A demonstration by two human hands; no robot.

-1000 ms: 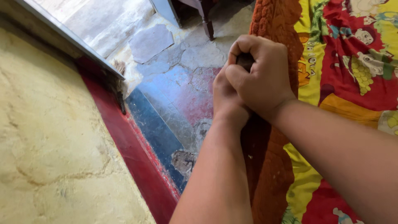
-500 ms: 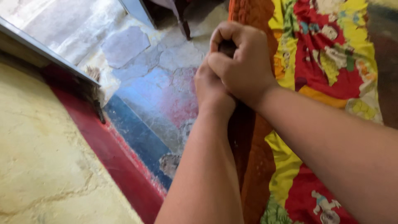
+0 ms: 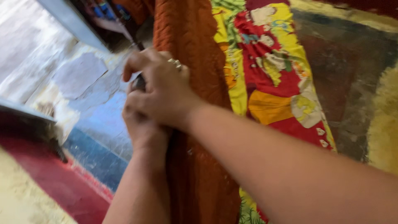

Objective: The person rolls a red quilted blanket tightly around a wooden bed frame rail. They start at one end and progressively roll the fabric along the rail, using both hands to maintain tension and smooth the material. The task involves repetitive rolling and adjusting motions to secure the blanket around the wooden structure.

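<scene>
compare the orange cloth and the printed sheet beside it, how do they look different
The orange cloth is one plain rust colour with a knobbly, textured surface; the printed sheet is smooth, with cartoon figures in red, yellow and green. The orange cloth is bunched into a long thick roll, while the printed sheet lies spread flat. Both hands, the right hand over the left hand, sit against the orange cloth's edge; neither touches the printed sheet. Both run side by side, touching.
</scene>
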